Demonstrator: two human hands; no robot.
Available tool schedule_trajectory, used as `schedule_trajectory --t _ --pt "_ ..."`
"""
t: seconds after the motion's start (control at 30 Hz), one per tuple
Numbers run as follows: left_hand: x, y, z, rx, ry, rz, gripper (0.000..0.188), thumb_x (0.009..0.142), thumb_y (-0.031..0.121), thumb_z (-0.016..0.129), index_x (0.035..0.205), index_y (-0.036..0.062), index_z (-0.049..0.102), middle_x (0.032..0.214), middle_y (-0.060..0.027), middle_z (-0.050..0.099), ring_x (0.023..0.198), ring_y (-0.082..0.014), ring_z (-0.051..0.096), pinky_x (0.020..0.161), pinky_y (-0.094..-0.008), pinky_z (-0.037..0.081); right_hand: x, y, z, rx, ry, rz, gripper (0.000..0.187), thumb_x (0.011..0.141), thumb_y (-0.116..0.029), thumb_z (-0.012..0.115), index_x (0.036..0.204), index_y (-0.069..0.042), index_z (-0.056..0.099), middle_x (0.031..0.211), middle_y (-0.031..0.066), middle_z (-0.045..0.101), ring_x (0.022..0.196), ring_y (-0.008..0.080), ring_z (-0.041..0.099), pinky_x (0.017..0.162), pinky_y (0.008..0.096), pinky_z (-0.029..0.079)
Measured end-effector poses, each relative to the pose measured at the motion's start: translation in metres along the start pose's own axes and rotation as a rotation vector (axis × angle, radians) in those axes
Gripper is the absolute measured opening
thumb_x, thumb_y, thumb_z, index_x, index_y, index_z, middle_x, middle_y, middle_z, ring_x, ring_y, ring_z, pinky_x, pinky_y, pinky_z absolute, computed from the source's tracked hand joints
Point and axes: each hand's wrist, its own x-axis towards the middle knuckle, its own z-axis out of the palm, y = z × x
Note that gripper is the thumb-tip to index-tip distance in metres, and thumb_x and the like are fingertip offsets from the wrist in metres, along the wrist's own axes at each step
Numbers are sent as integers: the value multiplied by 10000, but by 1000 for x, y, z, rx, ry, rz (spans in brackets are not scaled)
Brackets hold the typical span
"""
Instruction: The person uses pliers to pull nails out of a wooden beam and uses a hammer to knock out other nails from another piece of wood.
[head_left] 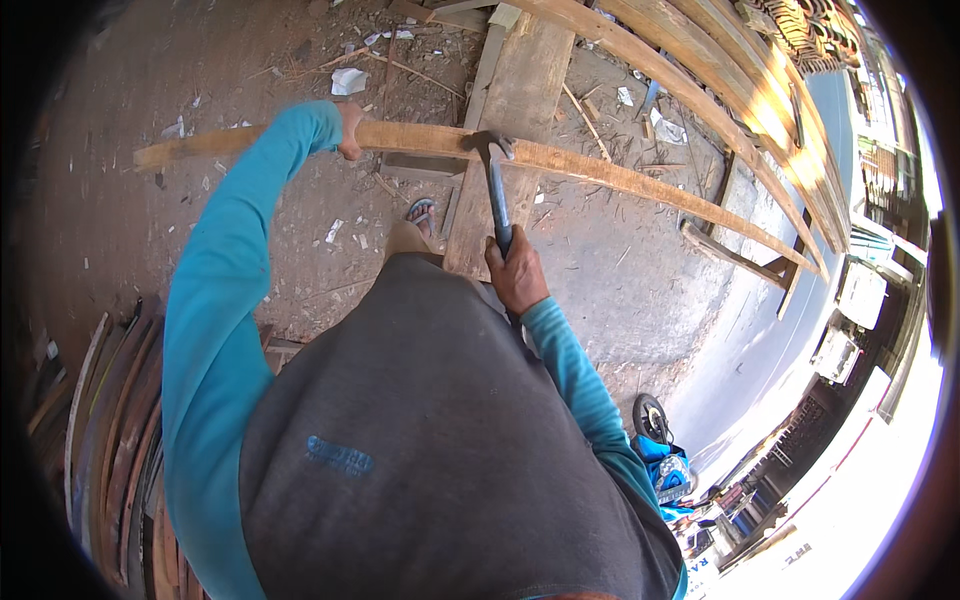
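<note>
Hands both closed: left hand (350, 135) grips the long thin wooden strip (600, 175) lying across a thick plank (520, 110), right hand (516, 275) holds claw hammer (495, 190) low on its handle; strip looks light, springy, probably splintery, best pinned near the plank.

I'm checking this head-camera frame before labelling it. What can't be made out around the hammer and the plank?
- Right hand grip on the hammer: the handle's lower end is hidden by the hand and the grey shirt.
- Any nail under the hammer head: too small to tell.
- Left hand on the long plank: blurred, fingers unclear.
- Sandalled foot: the shirt hides the leg and the other foot.
</note>
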Motion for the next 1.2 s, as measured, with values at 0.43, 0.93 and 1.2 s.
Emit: schedule_trajectory --t 0.43,0.93,1.2 --pt "8 14 44 381 506 153 719 614 212 839 1283 91 601 1127 -155 673 1014 -308 661 905 -436 533 -12 -60 -120 358 437 -217 311 926 -243 635 1076 -24 473 810 252 589 801 458 599 716 507 449" --pt "3 -25 27 -30 21 -131 985 586 426 899 1379 -7 509 1230 -224 645 1113 -395 634 964 -480 509 -152 72 -38 529 566 486 478 942 -388 627 1165 29 563 881 234 636 841 360 644 759 448 482" --pt "38 -102 53 90 104 -8 737 632 446 901 1146 -27 667 1027 -202 724 958 -356 698 840 -469 548 -167 130 -33 492 713 614 479 926 -386 626 1087 65 609 901 254 642 845 357 638 773 448 483"
